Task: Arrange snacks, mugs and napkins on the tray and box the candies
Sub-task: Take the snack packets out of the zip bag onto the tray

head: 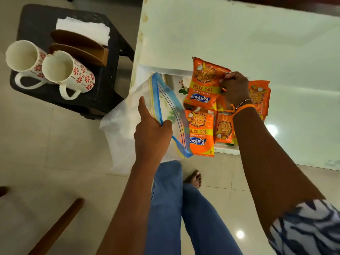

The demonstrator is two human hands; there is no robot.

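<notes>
Several orange snack packets lie on a white floral tray (173, 70) at the near edge of the white table. My right hand (234, 89) pinches the edge of the top orange packet (204, 83), above the others. Another packet (201, 133) lies nearer me on the tray. My left hand (152, 133) grips the blue zip rim of a clear plastic bag (165, 107), which hangs open beside the tray's left end. Two white mugs with red flowers (68, 74) stand on a black stool, with white napkins (84, 29) behind them.
The black stool (103, 89) stands left of the table and also carries two brown curved pieces (79, 46). The white table (257, 43) stretches away to the right. A brown wooden rod (57, 227) lies on the tiled floor at lower left. My legs and a bare foot are below.
</notes>
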